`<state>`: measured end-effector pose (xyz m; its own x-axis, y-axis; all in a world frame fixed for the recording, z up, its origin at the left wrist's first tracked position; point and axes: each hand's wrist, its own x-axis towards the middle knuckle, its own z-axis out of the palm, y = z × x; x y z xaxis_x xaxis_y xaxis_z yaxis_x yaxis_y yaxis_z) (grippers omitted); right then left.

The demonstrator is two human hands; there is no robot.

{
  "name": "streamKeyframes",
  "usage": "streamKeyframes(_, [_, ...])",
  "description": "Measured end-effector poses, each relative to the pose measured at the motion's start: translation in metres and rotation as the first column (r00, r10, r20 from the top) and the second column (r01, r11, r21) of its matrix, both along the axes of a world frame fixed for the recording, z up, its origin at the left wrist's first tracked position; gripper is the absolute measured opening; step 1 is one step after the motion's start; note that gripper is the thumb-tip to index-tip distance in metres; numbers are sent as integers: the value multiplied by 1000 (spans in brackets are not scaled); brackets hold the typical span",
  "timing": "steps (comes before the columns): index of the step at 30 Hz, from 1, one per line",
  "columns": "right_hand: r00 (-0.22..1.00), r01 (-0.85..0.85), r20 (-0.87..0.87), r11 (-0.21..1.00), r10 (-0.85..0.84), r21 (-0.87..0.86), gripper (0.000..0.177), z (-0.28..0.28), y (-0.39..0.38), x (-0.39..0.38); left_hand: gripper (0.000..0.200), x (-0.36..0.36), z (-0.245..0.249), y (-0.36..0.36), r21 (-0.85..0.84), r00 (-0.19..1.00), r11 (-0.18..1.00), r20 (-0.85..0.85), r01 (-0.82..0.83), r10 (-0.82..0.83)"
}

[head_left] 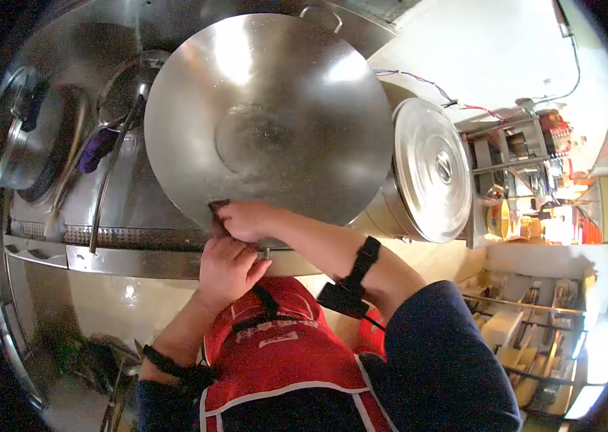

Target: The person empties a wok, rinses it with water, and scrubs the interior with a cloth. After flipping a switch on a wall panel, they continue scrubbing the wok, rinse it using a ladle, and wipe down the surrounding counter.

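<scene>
A large steel wok [304, 93] fills the upper middle of the head view, with a wet sheen at its bottom and a loop handle [331, 20] on its far rim. My right hand [250, 219] reaches across to the wok's near left edge. It is closed on a small dark brown scrubbing pad [215, 207], pressed against the rim; its exact kind is hard to make out. Just below, my left hand [228, 266] has its fingers curled at the wok's near edge, thumb stretched to the right. What sits under those fingers is mostly hidden.
Right of the wok stands a tall pot with a round metal lid [433, 169]. On the steel stove top to the left are a long-handled tool [113, 180], a purple cloth [97, 151] and a metal pot [12, 155]. Shelves with kitchenware [534, 338] stand farther right.
</scene>
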<state>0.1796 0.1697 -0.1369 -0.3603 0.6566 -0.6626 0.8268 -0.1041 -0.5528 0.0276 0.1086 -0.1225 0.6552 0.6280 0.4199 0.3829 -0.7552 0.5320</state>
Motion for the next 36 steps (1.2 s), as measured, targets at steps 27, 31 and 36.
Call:
streamKeyframes(27, [858,-72,-509,997,71,18,38,35,-86,-14,27,-69,50,-75,-174,997,984,-72,-26,14])
streamKeyframes(31, [832,130,-536,890,142,437,80,-46,47,-88,25,-73,60,-81,-167,988,986,-152,13,-39])
streamKeyframes(36, [945,328,-310,273,-107,905,70,-33,223,-7,25,-66,77,-85,-120,990,993,-139,-17,0])
